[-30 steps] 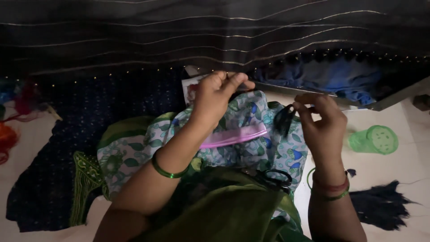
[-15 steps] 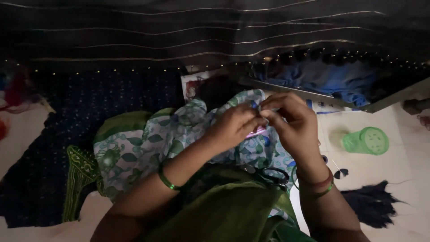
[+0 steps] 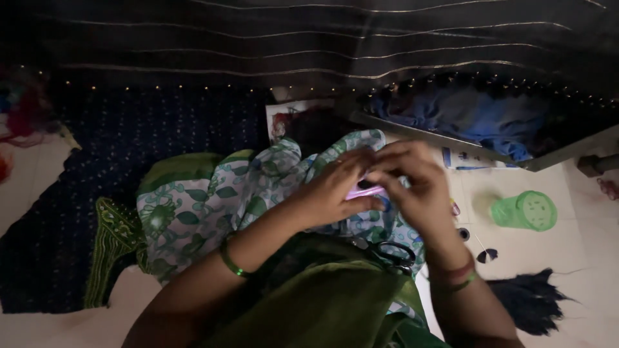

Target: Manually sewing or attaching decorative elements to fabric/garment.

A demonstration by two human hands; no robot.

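Left hand: fingers pinched on pink strip.
Right hand: pinching the same strip, touching the left.
Strip: over leaf-print cloth.
Nearby: scissors, green cup.

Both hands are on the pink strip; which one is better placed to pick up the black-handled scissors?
Probably the right hand: the black-handled scissors lie just below its wrist on the green leaf-print cloth. The left hand, pinching the pink strip, would have to cross over.
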